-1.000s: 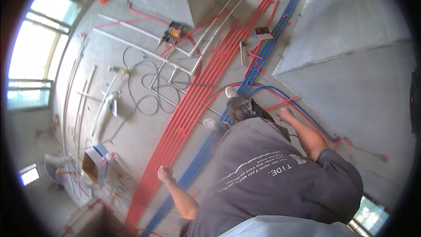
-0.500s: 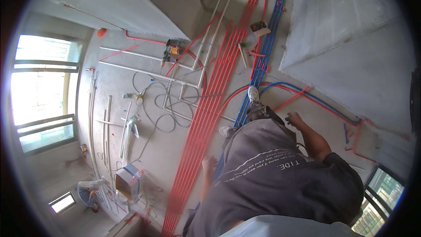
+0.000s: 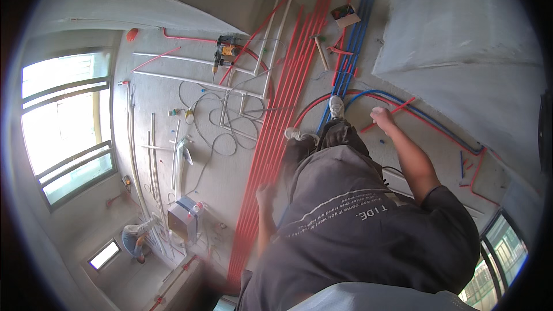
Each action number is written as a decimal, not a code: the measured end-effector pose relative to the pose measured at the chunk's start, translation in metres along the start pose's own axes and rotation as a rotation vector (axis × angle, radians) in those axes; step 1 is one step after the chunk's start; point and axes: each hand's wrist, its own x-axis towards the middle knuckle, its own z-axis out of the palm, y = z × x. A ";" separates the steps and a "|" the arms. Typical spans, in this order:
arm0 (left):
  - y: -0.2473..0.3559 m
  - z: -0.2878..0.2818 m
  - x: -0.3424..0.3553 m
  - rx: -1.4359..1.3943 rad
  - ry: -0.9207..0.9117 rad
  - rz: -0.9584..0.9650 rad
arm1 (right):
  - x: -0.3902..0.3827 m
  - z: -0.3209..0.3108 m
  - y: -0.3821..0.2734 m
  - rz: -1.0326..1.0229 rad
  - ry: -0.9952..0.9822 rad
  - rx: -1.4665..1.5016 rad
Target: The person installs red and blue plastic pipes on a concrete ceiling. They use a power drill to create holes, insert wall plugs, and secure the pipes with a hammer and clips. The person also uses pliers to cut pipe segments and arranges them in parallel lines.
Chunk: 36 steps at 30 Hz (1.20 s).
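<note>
My left hand point(image 3: 265, 193) hangs at my side over a band of parallel red pipes point(image 3: 257, 175). It is smeared by motion, so its fingers cannot be read. Forward on the other side, my right hand point(image 3: 381, 116) is held out above the floor with its fingers curled in, and nothing shows in it. Beside it, a short red pipe point(image 3: 408, 105) crosses the curved blue pipes point(image 3: 385, 95) on the floor. My shoes point(image 3: 336, 107) stand at the red and blue pipe runs. Neither hand touches any of these things.
Ahead lie a hammer point(image 3: 321, 52), an open box point(image 3: 345, 16) and an orange-and-black power drill point(image 3: 226, 53). White pipes point(image 3: 196, 83) and a tangled grey cable point(image 3: 222, 151) spread leftward. A carton point(image 3: 182, 222) stands near a crouching person point(image 3: 133, 241). A grey wall block point(image 3: 455, 29) rises at right.
My right hand has swung forward, its forearm more stretched out. The left hand has shifted slightly forward and left, over the red pipes. My left shoe has moved ahead, and the view has shifted.
</note>
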 end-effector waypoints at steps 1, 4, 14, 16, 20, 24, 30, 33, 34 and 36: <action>0.010 0.003 0.003 -0.001 -0.009 0.006 | -0.005 0.007 0.006 0.005 -0.007 0.010; 0.013 -0.001 0.009 -0.013 -0.023 0.007 | -0.024 0.028 0.015 0.021 -0.080 -0.067; 0.001 -0.070 0.088 0.032 -0.137 0.028 | -0.108 0.058 -0.005 0.230 -0.115 -0.080; -0.003 -0.087 0.105 0.023 -0.199 0.069 | -0.121 0.067 -0.017 0.221 -0.067 -0.077; 0.015 -0.102 0.117 -0.016 -0.102 -0.039 | -0.144 0.087 -0.041 0.231 -0.022 -0.054; 0.010 -0.115 0.135 -0.084 -0.097 -0.097 | -0.157 0.090 -0.035 0.254 -0.045 0.002; 0.004 -0.098 0.144 -0.137 -0.094 -0.113 | -0.147 0.079 -0.045 -0.069 -0.102 -0.337; 0.024 -0.064 0.135 -0.151 -0.048 -0.150 | -0.098 0.050 -0.018 -0.180 -0.152 -0.546; 0.028 -0.055 0.132 -0.116 -0.037 -0.140 | -0.083 0.042 -0.016 -0.179 -0.167 -0.536; 0.043 -0.033 0.122 -0.142 0.000 -0.146 | -0.057 0.027 -0.021 -0.124 -0.191 -0.413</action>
